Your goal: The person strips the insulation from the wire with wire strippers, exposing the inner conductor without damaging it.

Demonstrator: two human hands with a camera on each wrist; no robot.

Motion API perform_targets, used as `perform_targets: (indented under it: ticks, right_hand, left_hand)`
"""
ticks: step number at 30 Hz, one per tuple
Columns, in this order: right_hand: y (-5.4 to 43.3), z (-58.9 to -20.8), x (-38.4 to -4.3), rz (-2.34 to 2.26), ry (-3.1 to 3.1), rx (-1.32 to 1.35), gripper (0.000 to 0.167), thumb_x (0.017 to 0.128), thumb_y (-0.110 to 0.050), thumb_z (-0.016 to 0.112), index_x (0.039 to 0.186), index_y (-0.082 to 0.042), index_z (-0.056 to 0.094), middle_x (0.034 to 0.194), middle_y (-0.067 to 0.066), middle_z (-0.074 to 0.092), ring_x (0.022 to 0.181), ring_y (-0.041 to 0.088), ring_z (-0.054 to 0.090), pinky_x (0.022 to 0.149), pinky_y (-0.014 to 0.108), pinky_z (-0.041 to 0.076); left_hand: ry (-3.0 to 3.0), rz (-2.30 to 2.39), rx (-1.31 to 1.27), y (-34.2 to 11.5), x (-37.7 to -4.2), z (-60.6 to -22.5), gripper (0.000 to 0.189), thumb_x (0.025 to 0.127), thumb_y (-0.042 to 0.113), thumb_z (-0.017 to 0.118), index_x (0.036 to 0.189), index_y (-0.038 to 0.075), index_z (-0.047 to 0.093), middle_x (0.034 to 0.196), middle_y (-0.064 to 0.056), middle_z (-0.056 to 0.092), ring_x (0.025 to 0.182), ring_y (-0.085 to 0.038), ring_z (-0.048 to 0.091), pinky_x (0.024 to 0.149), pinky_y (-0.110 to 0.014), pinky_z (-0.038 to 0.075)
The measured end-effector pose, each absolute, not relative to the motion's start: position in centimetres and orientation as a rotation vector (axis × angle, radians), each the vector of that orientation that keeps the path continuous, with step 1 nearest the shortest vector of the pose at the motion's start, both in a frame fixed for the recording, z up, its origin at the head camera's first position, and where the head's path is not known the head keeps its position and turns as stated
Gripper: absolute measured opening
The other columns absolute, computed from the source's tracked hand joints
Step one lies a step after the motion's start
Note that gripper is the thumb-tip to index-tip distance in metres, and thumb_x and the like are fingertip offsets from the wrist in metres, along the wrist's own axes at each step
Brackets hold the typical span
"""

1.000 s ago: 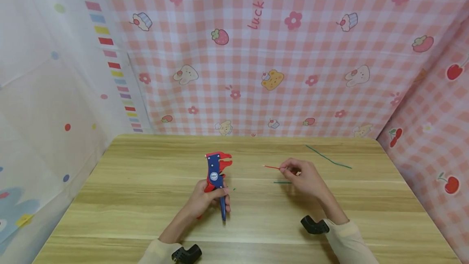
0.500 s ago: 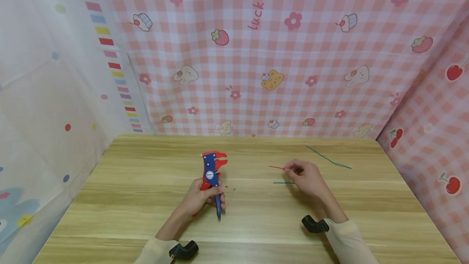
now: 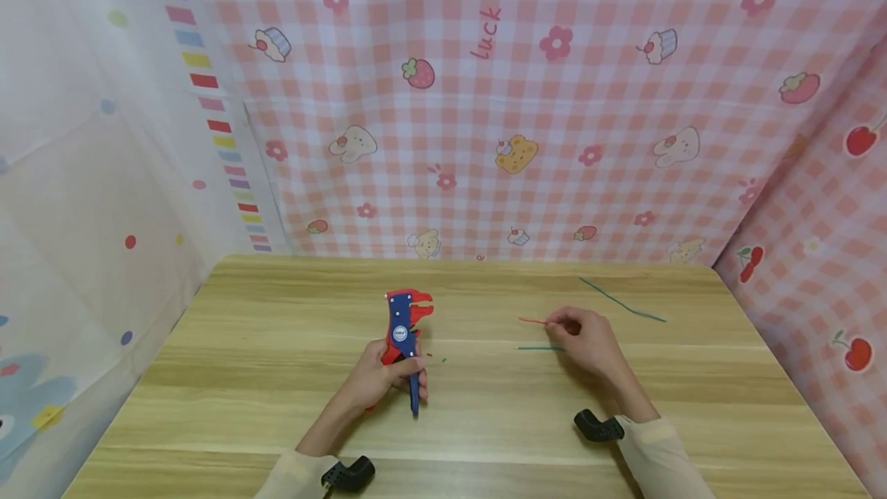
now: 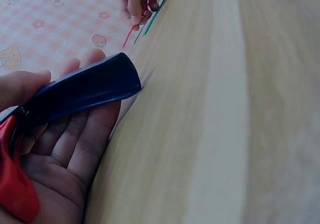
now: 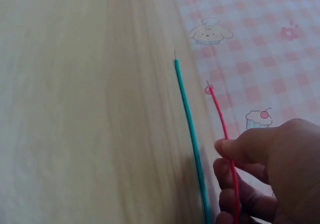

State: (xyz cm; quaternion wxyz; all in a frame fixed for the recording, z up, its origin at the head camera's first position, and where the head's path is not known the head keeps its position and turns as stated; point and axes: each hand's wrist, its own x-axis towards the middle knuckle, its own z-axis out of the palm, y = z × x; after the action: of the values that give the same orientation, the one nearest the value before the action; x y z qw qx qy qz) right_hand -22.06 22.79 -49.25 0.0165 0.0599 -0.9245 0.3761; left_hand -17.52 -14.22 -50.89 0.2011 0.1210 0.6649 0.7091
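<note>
My left hand grips a wire stripper with a blue body and red jaws; its blue handle crosses the curled fingers in the left wrist view. Between thumb and fingertips my right hand pinches a red wire, whose tip shows a short bare metal end. Beside that hand a green wire lies on the table, also bare at its tip; its other end is hidden by the hand. Small red and green scraps lie just right of the stripper.
Another green wire lies at the back right of the wooden table. Pink checked cloth hangs behind the table's far edge, with more cloth at both sides. A black wrist device sits on each sleeve.
My right hand has drawn the red wire to the right, away from the stripper. The left hand shifted slightly left with the stripper. A small red scrap now shows beside it.
</note>
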Motion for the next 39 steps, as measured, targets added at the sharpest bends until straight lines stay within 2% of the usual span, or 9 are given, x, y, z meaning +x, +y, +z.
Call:
perform_targets:
  ticks: [10, 20, 30, 39]
  right_hand:
    - [23.5, -49.3, -21.9, 1.119, -2.880, 0.241, 0.009, 0.096, -0.014, 0.071, 0.097, -0.014, 0.080, 0.103, 0.009, 0.073, 0.089, 0.018, 0.060, 0.076, 0.029, 0.048]
    - [23.9, -49.2, -21.8, 1.150, -2.893, 0.226, 0.011, 0.097, -0.016, 0.070, 0.103, -0.012, 0.078, 0.100, 0.008, 0.072, 0.088, 0.015, 0.062, 0.075, 0.027, 0.049]
    - [25.8, -49.2, -22.4, 1.147, -2.891, 0.181, 0.015, 0.098, -0.020, 0.069, 0.110, -0.012, 0.075, 0.097, 0.004, 0.074, 0.085, 0.013, 0.062, 0.070, 0.022, 0.049]
    - [26.8, -48.7, -22.8, 1.157, -2.902, 0.131, 0.023, 0.102, -0.024, 0.064, 0.118, -0.010, 0.071, 0.108, 0.010, 0.074, 0.095, 0.018, 0.065, 0.075, 0.023, 0.051]
  left_hand:
    - [1.846, 1.996, 0.411, -14.2, -17.5, -51.2, 0.031, 0.102, 0.007, 0.060, 0.116, -0.017, 0.047, 0.085, -0.011, 0.072, 0.075, -0.024, 0.077, 0.073, -0.043, 0.065]
    - [1.857, 1.985, 0.383, -14.6, -17.4, -51.2, 0.036, 0.101, 0.011, 0.064, 0.118, -0.016, 0.047, 0.086, -0.010, 0.072, 0.076, -0.024, 0.078, 0.074, -0.043, 0.065]
    - [1.852, 1.979, 0.379, -14.4, -17.5, -51.0, 0.032, 0.102, 0.009, 0.061, 0.118, -0.015, 0.047, 0.086, -0.008, 0.073, 0.076, -0.024, 0.078, 0.075, -0.044, 0.065]
    - [1.861, 1.981, 0.380, -14.4, -17.5, -51.3, 0.027, 0.102, 0.009, 0.061, 0.116, -0.012, 0.050, 0.086, -0.008, 0.073, 0.076, -0.024, 0.077, 0.075, -0.044, 0.065]
